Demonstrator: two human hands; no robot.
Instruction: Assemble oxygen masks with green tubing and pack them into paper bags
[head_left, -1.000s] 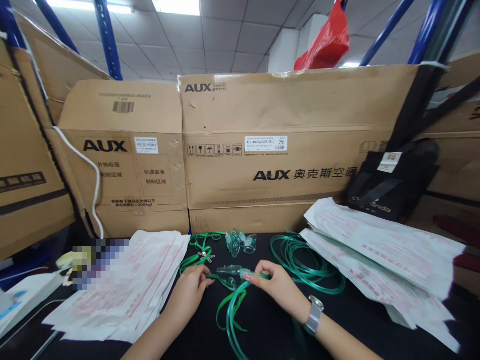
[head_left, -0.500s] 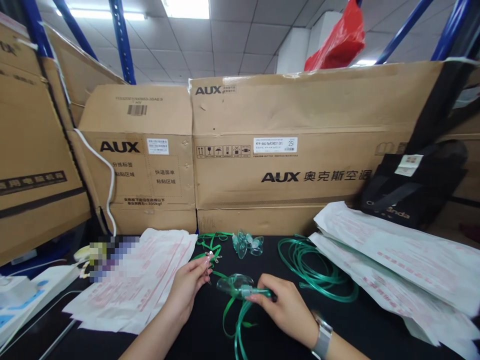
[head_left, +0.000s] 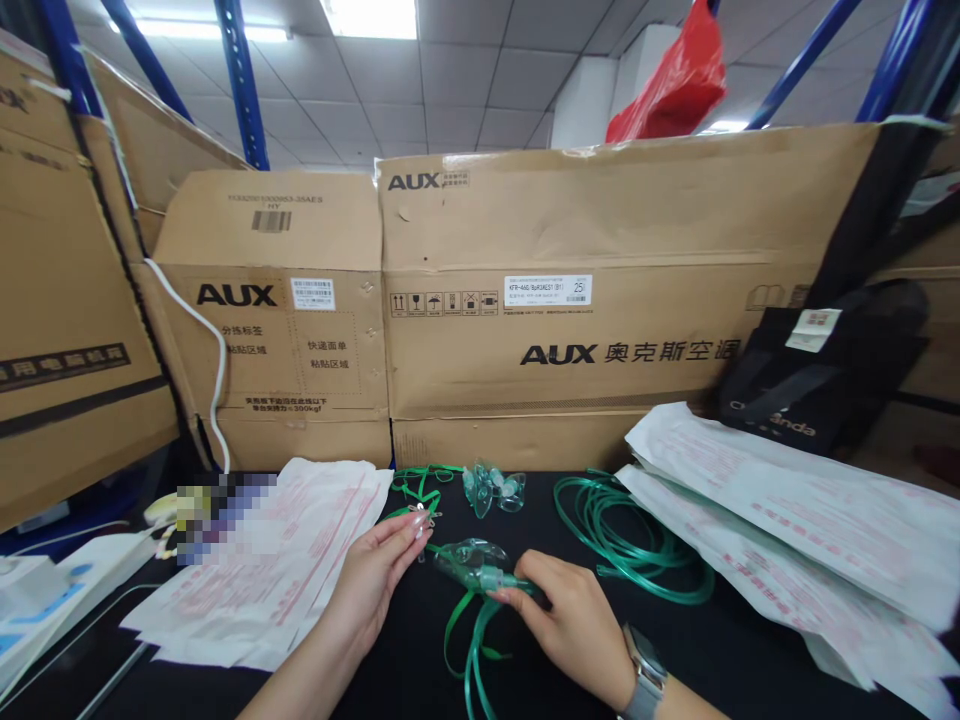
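Observation:
A clear green oxygen mask (head_left: 474, 562) lies low over the black tabletop, a green strap (head_left: 450, 632) hanging from it. My right hand (head_left: 574, 620) is closed around the connector end of the mask, thumb below it. Green tubing (head_left: 474, 665) runs from there toward the front edge. My left hand (head_left: 386, 560) pinches at the tips, left of the mask, beside small silvery metal pieces (head_left: 435, 515). What lies between those fingers is mostly covered. Behind them are green elastic straps (head_left: 420, 490) and a cluster of small clear green plastic parts (head_left: 491, 490).
Coiled green tubing (head_left: 637, 550) lies right of my right hand. White printed packets (head_left: 270, 570) are at the left, with more packets (head_left: 780, 530) at the right. A power strip (head_left: 60, 590) sits far left. Large cardboard boxes (head_left: 450, 350) wall off the back; a black bag (head_left: 810, 390) stands back right.
My left fingers and thumb have closed together; a thin piece that hung below them is hardly visible now. My right hand has shifted slightly on the mask's connector. The view has moved a little.

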